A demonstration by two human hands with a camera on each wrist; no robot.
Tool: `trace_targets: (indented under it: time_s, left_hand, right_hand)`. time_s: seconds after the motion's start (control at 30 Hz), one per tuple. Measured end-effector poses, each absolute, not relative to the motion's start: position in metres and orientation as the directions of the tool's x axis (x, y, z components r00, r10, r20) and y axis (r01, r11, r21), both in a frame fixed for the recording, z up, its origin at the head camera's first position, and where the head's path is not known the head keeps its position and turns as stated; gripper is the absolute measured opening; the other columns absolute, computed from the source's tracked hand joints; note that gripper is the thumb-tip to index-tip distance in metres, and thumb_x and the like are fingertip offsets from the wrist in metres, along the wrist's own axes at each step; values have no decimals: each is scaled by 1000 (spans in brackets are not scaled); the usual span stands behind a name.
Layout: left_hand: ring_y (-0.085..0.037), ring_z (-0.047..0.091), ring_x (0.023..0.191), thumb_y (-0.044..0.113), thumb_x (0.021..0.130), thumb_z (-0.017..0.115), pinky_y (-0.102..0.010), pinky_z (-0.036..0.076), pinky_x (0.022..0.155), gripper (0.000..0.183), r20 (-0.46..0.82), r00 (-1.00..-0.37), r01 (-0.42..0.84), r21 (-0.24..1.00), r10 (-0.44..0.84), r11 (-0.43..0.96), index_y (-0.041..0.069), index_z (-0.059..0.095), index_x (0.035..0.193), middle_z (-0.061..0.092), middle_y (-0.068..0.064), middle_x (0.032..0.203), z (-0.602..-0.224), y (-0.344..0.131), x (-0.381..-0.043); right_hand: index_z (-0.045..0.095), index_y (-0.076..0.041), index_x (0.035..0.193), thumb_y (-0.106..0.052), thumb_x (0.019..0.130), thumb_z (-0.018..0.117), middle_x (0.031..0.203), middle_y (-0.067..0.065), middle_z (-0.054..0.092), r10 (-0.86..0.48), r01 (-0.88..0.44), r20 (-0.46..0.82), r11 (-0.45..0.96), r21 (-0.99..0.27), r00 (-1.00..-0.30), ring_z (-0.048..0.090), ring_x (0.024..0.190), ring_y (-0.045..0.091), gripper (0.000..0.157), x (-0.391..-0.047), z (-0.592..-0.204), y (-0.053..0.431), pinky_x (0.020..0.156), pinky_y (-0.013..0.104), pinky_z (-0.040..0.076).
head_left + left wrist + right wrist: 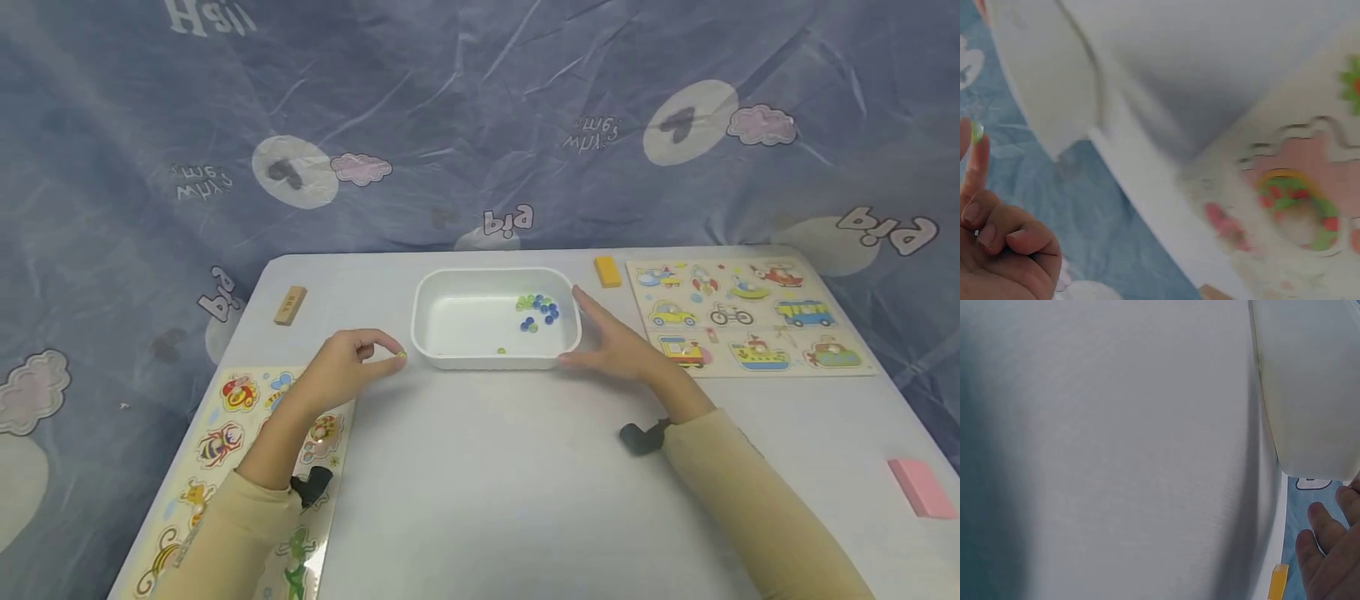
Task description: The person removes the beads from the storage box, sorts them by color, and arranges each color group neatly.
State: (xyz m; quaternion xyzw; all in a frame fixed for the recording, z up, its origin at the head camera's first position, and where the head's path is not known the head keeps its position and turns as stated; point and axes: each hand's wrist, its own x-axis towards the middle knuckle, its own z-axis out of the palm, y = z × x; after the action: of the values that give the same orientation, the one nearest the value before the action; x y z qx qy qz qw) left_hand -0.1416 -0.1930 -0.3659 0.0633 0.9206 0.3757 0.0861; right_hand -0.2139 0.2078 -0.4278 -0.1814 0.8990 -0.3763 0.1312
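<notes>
Left of the white tray (pixel 480 363), my left hand (pixel 348 362) pinches a small yellow-green marble (pixel 977 132) between thumb and index fingertip, its other fingers curled in the left wrist view. My right hand (pixel 611 342) grips the tray's right end, thumb at the near corner and fingers along the far side. Inside the tray, several blue marbles (pixel 553 309) and green marbles (pixel 521 302) cluster toward the right. One green marble (pixel 501 351) lies apart by the near wall.
An animal picture puzzle board (pixel 258 442) lies under the left forearm. At the right is a vehicle puzzle board (pixel 731 337). A wooden block (pixel 290 305), a yellow block (pixel 607 272) and a pink block (pixel 922 488) rest on the white table (pixel 495 483). Patterned blue cloth (pixel 450 125) hangs behind.
</notes>
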Motion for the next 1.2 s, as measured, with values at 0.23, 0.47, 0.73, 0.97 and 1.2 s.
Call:
trace_targets:
  time_s: [0.23, 0.47, 0.73, 0.97, 1.2]
  left_hand:
    - [-16, 32, 61, 29, 80, 74, -29, 32, 54, 13, -222, -949, 13, 682, 224, 731, 23, 72, 90, 32, 1, 64, -397, -194, -151]
    - [-12, 29, 52, 26, 75, 79, -24, 30, 49, 12, -264, -928, 24, 659, 262, 752, 21, 73, 84, 31, 4, 55, -408, -190, -162]
    - [-15, 45, 67, 28, 73, 79, -27, 37, 58, 14, -345, -909, -5, 573, 236, 819, 22, 72, 84, 51, 1, 71, -413, -183, -167]
    - [-18, 50, 74, 27, 72, 80, -29, 40, 64, 16, -386, -902, -37, 511, 191, 859, 23, 71, 83, 58, -2, 81, -416, -180, -166]
    - [-18, 47, 73, 28, 70, 82, -30, 38, 62, 16, -371, -910, -31, 509, 187, 860, 24, 71, 82, 55, -2, 79, -422, -182, -167]
  right_hand:
    - [1, -26, 152, -48, 71, 79, 160, -5, 1, -423, -223, -96, 641, -734, -901, 1, 148, 23, 114, -213, -427, 208, 118, 49, 8]
    - [1, -27, 152, -45, 72, 79, 160, -5, 1, -417, -214, -103, 645, -733, -903, 1, 148, 23, 114, -211, -427, 207, 118, 50, 9]
    - [1, -26, 152, -43, 72, 79, 160, -4, 2, -412, -203, -110, 643, -738, -905, 1, 148, 23, 113, -211, -424, 207, 118, 50, 9]
    - [1, -26, 152, -48, 71, 78, 160, -5, 2, -418, -213, -104, 644, -735, -903, 2, 148, 23, 114, -212, -426, 206, 118, 49, 9]
    - [1, -27, 152, -49, 70, 78, 160, -5, 2, -418, -214, -102, 641, -737, -903, 3, 148, 23, 114, -212, -426, 206, 118, 49, 10]
